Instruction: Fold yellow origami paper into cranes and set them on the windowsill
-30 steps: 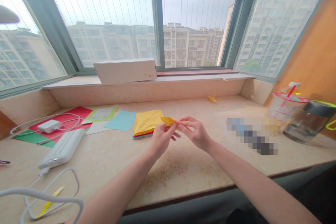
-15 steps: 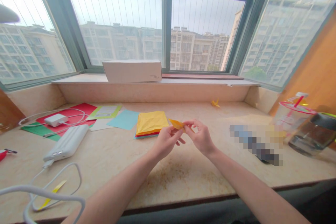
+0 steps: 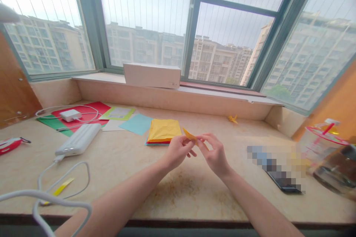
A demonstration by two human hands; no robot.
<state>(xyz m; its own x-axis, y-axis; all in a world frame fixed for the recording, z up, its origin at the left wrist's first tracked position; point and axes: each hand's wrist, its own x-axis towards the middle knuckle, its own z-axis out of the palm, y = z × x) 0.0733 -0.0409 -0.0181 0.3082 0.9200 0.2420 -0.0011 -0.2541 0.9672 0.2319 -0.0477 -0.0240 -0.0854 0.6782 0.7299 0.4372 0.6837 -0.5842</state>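
A small folded piece of yellow paper (image 3: 190, 134) is held up above the counter between my two hands. My left hand (image 3: 179, 151) pinches it from the left with thumb and forefinger. From the other side my right hand (image 3: 215, 154) grips its right part, the fingertips of both hands close together. The fingers cover much of the folds. Just behind my left hand lies a stack of square paper (image 3: 164, 130), yellow on top with red and blue edges below. Farther back on the right sits a small yellow origami crane (image 3: 233, 119).
To the left are a white power bank (image 3: 79, 140), a charger (image 3: 70, 115), looping cables and coloured sheets (image 3: 137, 123). A phone (image 3: 283, 181), partly blurred out, and a lidded cup (image 3: 324, 140) stand right. A white box (image 3: 151, 75) rests on the sill.
The camera view has tilted and shifted, so the scene sits farther right. Both hands keep hold of the yellow paper, with its pointed end now angled more upward.
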